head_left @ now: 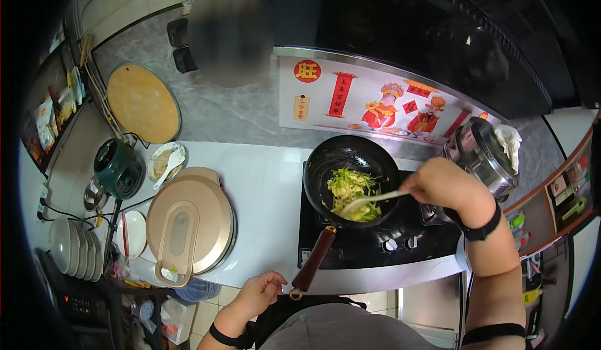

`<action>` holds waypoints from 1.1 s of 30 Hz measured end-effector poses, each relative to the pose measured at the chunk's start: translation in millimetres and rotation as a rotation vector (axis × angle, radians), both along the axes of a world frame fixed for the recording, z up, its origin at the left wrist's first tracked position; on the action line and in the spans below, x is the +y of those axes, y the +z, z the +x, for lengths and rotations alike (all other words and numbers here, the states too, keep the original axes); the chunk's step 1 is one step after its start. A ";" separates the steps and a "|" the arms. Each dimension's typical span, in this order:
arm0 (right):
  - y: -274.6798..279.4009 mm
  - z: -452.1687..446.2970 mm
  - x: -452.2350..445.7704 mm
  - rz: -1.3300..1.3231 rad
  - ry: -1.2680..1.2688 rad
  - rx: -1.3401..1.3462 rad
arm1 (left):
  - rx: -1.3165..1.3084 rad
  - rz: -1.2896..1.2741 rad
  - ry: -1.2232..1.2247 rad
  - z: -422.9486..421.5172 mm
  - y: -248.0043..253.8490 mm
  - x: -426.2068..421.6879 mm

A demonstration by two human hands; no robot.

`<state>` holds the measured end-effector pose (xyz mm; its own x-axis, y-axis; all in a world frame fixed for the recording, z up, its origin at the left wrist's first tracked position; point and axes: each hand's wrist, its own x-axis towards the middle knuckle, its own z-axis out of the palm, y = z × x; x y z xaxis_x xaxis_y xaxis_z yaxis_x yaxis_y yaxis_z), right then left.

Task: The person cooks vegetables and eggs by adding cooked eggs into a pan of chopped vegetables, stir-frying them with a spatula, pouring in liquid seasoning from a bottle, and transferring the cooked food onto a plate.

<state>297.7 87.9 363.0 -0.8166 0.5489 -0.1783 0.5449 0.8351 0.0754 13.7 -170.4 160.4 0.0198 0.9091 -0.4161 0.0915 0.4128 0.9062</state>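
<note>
A black wok (352, 151) sits on the black gas stove (363, 255), its wooden handle (317, 256) pointing to the front edge. Chopped green and pale yellow food (350, 186) lies inside it. My right hand (432, 184) is closed round the end of a pale spatula (387, 196), whose head rests in the food. Just left of the wok handle's end is my left hand (261, 293), its fingers curled together, a ring on one; whether it holds anything is hidden.
A round beige electric pan (219, 225) stands left of the stove. Beyond it are a green cooker (119, 168), a plate with a white spoon (166, 164), a white dish (133, 234) and stacked bowls (61, 247). A steel pot (485, 146) stands behind my right forearm.
</note>
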 end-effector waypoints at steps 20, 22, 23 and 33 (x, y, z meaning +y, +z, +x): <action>-139.9 41.1 -22.8 0.382 -0.374 0.509 | 0.249 0.149 -0.095 9.9 -14.3 0.6; -149.9 48.2 -28.6 0.434 -0.397 0.530 | 0.282 0.148 -0.071 8.6 -11.1 0.4; -158.1 50.4 -30.5 0.421 -0.404 0.557 | 0.297 0.167 -0.112 7.5 -9.5 0.5; -180.0 62.1 -66.9 0.174 -0.561 0.859 | 0.195 0.239 -0.154 -4.7 -23.3 14.1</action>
